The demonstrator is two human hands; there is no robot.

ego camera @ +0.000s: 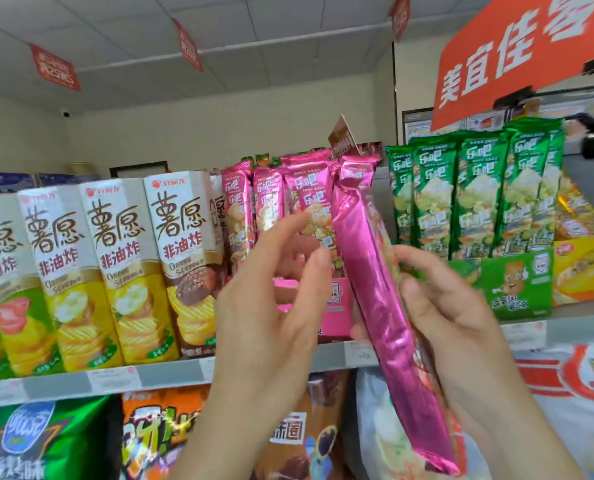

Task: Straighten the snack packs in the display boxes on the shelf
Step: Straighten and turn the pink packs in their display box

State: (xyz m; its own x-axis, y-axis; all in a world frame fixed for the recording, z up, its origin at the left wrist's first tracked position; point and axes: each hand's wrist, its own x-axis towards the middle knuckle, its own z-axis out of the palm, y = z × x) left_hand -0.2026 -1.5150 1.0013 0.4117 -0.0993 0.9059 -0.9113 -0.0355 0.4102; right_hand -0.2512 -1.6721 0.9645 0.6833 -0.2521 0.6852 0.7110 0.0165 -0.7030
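Observation:
A long pink foil snack pack [382, 306] is out of its box and tilted, its plain back seam toward me. My right hand [451, 317] grips it around the middle from the right. My left hand [275, 296] is raised beside it with fingers straight, its fingertips at the front of the pink packs [271, 199] that stand upright in the pink display box [337, 306]. To the right, green packs [475, 192] stand upright in a green display box [510, 282].
Tall chip cartons [122, 265] line the shelf on the left. The grey shelf edge [171, 375] carries price tags. Bagged snacks [157, 434] fill the shelf below. An orange box [583, 268] sits at far right, under a red sign [517, 53].

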